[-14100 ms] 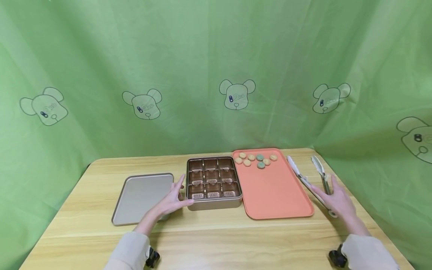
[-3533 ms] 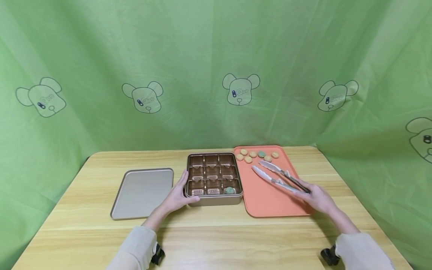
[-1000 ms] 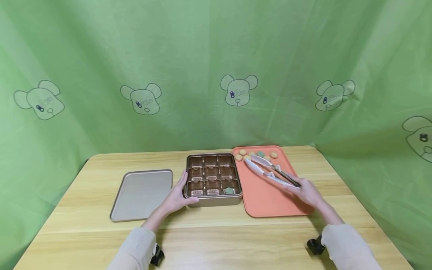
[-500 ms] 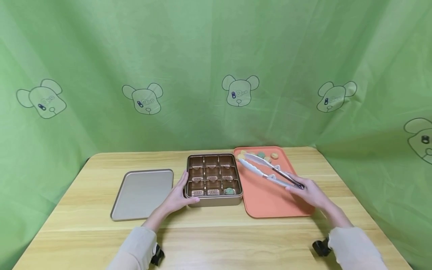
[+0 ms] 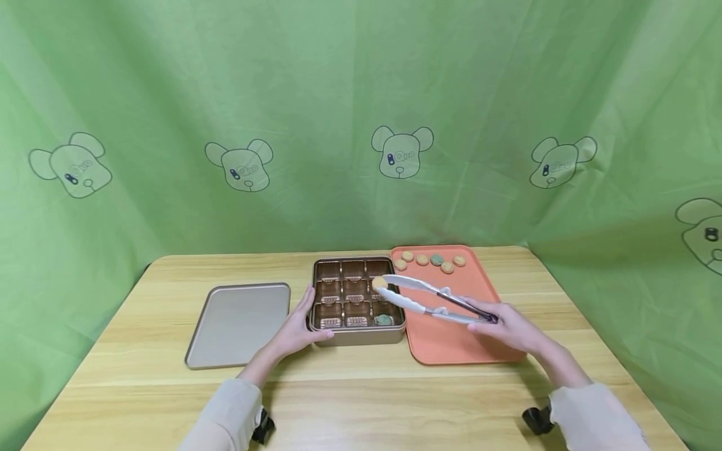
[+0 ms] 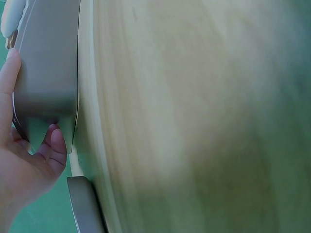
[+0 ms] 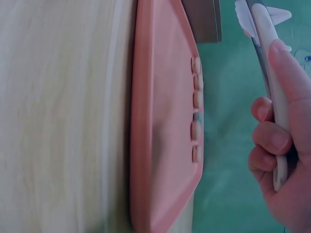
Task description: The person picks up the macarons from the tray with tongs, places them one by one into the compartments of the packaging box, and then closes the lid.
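Head view: the left hand (image 5: 293, 329) is gripping the brown box (image 5: 366, 337) at its near left corner. The right hand (image 5: 513, 326) is holding the tongs (image 5: 414, 307), whose tips are pinching a beige cookie (image 5: 380, 284) over the box's right-hand part; clearance cannot be determined. A green cookie (image 5: 383, 320) is occupying the near right compartment.

Left wrist view: thumb and curled fingers are bracing the corner, a hold worth maintaining.

Right wrist view: curled fingers are wrapping the handles beside the coral tray (image 7: 167, 97). Recommended: lower squarely between dividers, then release pressure gradually.
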Motion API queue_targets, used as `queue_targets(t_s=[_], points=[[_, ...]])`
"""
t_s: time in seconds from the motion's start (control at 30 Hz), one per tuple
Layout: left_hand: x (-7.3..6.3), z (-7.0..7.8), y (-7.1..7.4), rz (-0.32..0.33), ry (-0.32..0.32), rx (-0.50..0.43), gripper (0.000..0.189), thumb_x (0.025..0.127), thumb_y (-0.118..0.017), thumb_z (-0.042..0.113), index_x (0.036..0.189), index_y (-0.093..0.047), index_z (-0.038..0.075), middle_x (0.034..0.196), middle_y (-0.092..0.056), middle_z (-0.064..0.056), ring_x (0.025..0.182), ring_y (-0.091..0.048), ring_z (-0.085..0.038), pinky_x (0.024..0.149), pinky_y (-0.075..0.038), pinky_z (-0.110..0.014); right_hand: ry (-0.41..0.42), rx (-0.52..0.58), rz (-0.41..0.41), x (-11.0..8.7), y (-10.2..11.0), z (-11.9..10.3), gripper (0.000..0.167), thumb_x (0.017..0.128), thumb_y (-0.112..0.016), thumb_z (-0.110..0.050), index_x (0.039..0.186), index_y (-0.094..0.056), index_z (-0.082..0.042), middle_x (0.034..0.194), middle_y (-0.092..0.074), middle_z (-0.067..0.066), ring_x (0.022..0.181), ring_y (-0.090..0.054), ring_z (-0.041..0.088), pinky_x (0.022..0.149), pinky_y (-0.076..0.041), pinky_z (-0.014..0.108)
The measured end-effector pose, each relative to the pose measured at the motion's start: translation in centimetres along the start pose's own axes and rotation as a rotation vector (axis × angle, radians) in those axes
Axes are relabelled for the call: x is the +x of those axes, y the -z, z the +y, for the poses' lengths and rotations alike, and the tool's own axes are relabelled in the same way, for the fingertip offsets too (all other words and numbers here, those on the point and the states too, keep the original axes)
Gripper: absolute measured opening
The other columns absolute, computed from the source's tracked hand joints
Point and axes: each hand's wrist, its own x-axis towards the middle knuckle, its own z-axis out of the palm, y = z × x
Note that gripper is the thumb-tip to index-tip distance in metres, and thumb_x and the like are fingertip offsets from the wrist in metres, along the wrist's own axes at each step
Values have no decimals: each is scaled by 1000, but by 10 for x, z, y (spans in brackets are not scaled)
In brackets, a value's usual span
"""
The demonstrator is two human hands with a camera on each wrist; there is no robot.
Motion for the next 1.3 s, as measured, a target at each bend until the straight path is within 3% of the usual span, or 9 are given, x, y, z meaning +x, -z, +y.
queue_targets(t_s=[0.1, 0.27, 0.7, 1.1, 1.3], points=[[0, 0, 0, 2, 1, -5, 107, 68, -79, 23, 144, -9, -1, 151, -3, -20, 137, -8, -37, 110, -11, -51, 7, 28, -37, 1, -2, -6, 55, 84, -65, -16, 132, -46, 0, 84, -57, 10, 53, -32, 1, 46, -38, 22], [1, -1, 0, 4, -8, -6, 107, 68, -79, 23, 144, -8, -2, 151, -3, -20, 137, -8, -37, 110, -11, -51, -4, 47, -81, 3, -4, -13, 56, 83, -66, -17, 131, -46, 3, 62, -37, -5, 52, -34, 2, 45, -37, 21], [0, 0, -1, 5, -5, 8, 106, 69, -79, 24, 144, -8, -2, 151, -3, -20, 137, -8, -38, 110, -11, -51, 74, 32, -160, 8, -6, -18, 55, 84, -65, -16, 128, -45, 9, 61, -36, -8, 52, -33, -1, 44, -35, 18], [0, 0, -1, 3, -2, 0, 106, 69, -79, 23, 144, -9, -1, 151, -3, -19, 137, -8, -38, 110, -10, -51, 119, 2, -180, 14, -8, -24, 52, 84, -65, -17, 129, -49, 3, 61, -38, -8, 53, -33, -1, 45, -35, 17], [0, 0, 0, 3, -4, -4, 105, 69, -78, 22, 144, -9, -2, 151, -2, -19, 137, -7, -38, 110, -10, -52, 98, 17, -193, 15, -8, -23, 52, 84, -65, -15, 129, -48, 4, 61, -38, -7, 53, -34, 0, 45, -35, 18]])
